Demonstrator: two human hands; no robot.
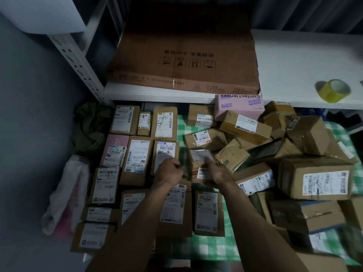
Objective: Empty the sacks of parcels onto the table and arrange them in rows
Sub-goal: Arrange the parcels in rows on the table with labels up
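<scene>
Parcels, brown cardboard boxes and padded envelopes with white shipping labels, are lying on a surface covered by a green-and-white checked cloth (206, 250). On the left, the sorted parcels (135, 160) are sitting flat in close rows with labels facing up, probably so that each address can be read at a glance. On the right, the unsorted heap (275, 138) is lying tumbled at all angles, with a pale pink box marked contact lenses (239, 107) leaning at its back. The left grip (169, 171) is hovering at the row's edge with fingers curled in; blur is hiding whether it is holding anything. The right grip (216, 171) is reaching over a small brown parcel with a red-and-white label (201, 172) between rows and heap, seemingly the next one to be placed; whether it is gripping cannot be told. A crumpled olive sack (90, 126) and a limp white sack (66, 193) are lying beside the rows, apparently emptied. Above, a white shelf (294, 61) is carrying a large flat brown carton (184, 55) and a roll of yellow tape (335, 90).
</scene>
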